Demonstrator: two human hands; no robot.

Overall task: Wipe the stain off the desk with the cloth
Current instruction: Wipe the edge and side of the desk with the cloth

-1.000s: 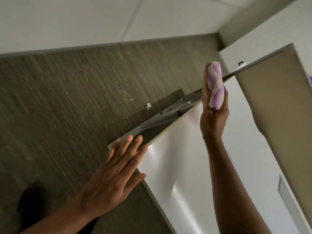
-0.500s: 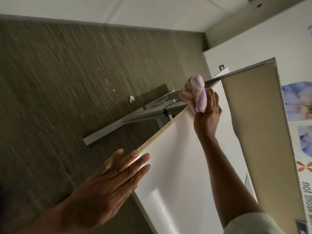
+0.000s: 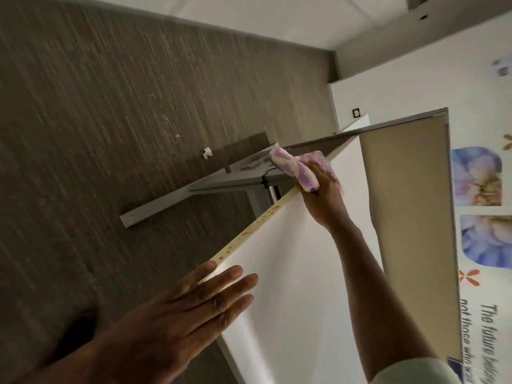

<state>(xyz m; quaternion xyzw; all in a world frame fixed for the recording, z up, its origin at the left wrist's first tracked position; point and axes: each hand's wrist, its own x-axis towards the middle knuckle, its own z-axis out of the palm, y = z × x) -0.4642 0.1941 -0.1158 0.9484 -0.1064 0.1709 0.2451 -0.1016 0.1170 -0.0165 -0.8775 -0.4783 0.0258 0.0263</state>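
Observation:
The white desk (image 3: pixel 299 273) runs from the lower middle toward the upper right. Orange-brown stain specks (image 3: pixel 257 225) dot its pale left edge strip. My right hand (image 3: pixel 324 195) grips a bunched purple-and-white cloth (image 3: pixel 296 170) and presses it against the far end of that edge. My left hand (image 3: pixel 180 314) lies flat, fingers spread, on the near corner of the desk with nothing in it.
A beige partition panel (image 3: pixel 410 217) stands along the desk's right side. Grey desk frame bars (image 3: pixel 194 195) jut out over the dark carpet (image 3: pixel 97 134), where a small white scrap (image 3: pixel 206 153) lies. Flower posters with text (image 3: pixel 482 217) cover the right wall.
My right hand has brought the cloth down from upright in the air onto the desk's far left edge. The view has swung right, and my left hand stays on the near corner.

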